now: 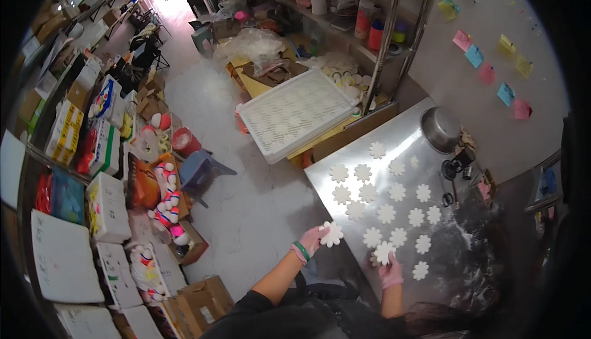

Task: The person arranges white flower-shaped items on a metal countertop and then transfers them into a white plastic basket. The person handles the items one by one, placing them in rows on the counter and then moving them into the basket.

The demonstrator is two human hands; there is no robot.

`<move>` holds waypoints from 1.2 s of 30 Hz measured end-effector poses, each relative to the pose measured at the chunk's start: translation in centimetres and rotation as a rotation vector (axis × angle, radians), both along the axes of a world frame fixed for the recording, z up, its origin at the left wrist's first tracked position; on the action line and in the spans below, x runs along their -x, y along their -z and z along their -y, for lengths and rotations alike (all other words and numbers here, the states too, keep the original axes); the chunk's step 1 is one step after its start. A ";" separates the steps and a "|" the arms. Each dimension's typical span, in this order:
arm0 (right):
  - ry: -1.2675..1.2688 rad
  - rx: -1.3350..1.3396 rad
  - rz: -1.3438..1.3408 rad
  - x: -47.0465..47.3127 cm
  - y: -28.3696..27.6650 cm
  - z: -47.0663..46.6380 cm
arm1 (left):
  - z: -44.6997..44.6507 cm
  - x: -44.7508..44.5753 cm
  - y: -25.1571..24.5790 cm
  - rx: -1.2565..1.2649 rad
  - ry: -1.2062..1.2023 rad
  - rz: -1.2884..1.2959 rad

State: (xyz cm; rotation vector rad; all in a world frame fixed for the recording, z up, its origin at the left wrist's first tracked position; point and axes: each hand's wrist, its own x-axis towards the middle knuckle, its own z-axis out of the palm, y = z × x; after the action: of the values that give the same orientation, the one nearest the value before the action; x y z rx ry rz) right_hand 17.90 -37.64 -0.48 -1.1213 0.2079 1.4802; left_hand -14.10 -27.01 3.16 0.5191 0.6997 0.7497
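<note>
My left hand (314, 242), in a pinkish glove with a green band at the wrist, grips a white flower-shaped piece (332, 234) just off the table's left edge. Another white flower-shaped piece (384, 252) is pinched in my gloved right hand (391, 274) over the near part of the metal table (344, 233). Partly hidden under that piece is one more flower. Several similar flowers, such as this flower cutout (397, 192), lie spread flat across the tabletop. What they are made of I cannot tell.
On the table's far right stand a metal bowl (441, 129) and scissors (447, 199); white powder (466, 237) dusts the near right. Beyond the table is a white perforated tray (298, 113), beside a metal shelf (383, 53). A blue stool (201, 173) and foam boxes (108, 207) stand left.
</note>
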 end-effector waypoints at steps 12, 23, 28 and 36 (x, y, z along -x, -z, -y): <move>0.077 -0.074 -0.032 9.7 -4.0 -16.0 | -16.2 14.2 1.8 0.297 -0.347 0.076; -0.349 -0.207 -0.076 20.2 -3.4 -44.5 | -39.1 24.7 7.2 0.407 -0.419 -0.177; -0.240 -0.006 -0.033 22.5 0.1 -52.5 | -54.6 19.7 11.4 0.268 -0.340 -0.175; -0.182 0.283 0.153 25.8 11.2 -67.7 | -75.4 13.0 22.4 0.227 -0.308 -0.285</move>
State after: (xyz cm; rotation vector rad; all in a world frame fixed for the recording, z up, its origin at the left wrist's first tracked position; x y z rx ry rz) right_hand -7.91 30.09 -11.67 -1.5090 0.2177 1.5481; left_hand -27.07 48.44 -19.21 0.3147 1.1339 0.8783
